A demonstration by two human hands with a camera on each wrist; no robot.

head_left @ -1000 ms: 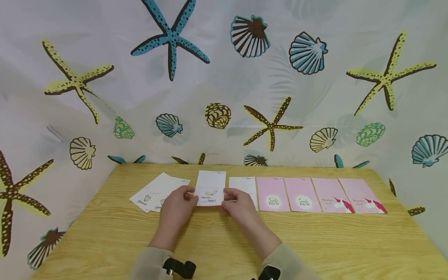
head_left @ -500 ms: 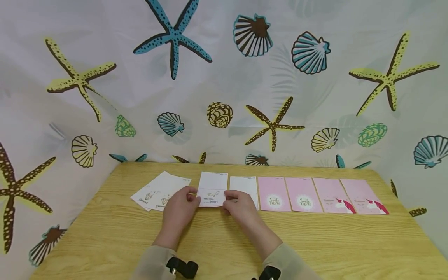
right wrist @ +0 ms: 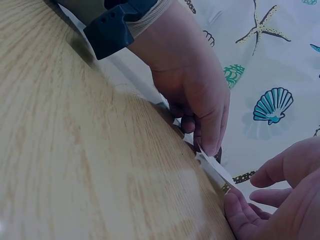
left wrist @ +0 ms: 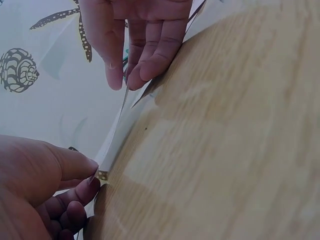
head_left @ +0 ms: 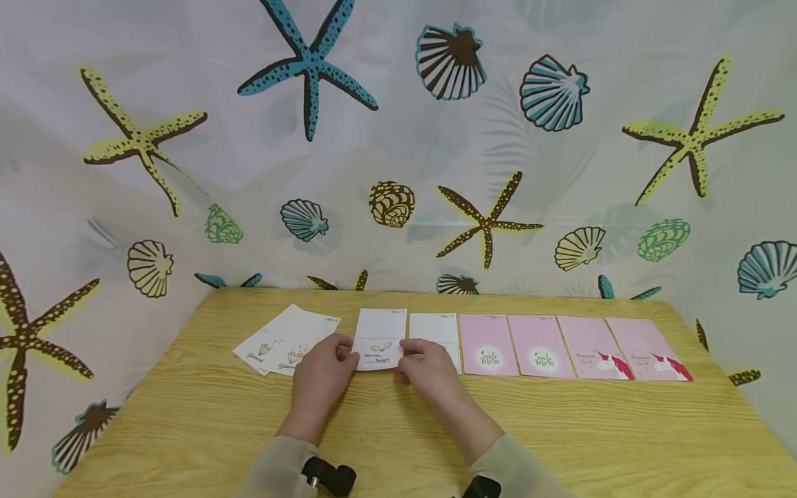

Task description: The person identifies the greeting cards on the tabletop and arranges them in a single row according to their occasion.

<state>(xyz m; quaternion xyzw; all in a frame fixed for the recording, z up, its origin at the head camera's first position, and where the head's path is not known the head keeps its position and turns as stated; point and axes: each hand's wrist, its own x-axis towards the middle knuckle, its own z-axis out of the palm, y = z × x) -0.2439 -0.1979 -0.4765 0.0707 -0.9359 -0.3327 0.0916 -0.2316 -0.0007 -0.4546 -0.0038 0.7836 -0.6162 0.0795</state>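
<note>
A white card (head_left: pixel 381 342) with small gold wings and the printed word "heart" stands out in the middle of the row in the head view. My left hand (head_left: pixel 324 373) pinches its lower left edge between thumb and fingertips. On the opposite edge, my right hand (head_left: pixel 429 370) holds the card with curled fingers, its thumb looking slightly apart in the right wrist view. Seen edge-on in the left wrist view, the card (left wrist: pixel 112 132) is bent and close over the table. Partly behind my right hand lies another white card (head_left: pixel 432 325).
Two pink "Smile More" cards (head_left: pixel 488 332) (head_left: pixel 540 332) and two pink unicorn cards (head_left: pixel 579 335) (head_left: pixel 635 335) continue the row rightward. Two overlapping white diamond cards (head_left: pixel 305 328) lie left. A patterned curtain (head_left: pixel 373 159) hangs behind the wooden table (head_left: pixel 560 443).
Both hands have brought the winged card slightly right and nearer the table's front, alongside the other white card. The remaining cards have stayed in place.
</note>
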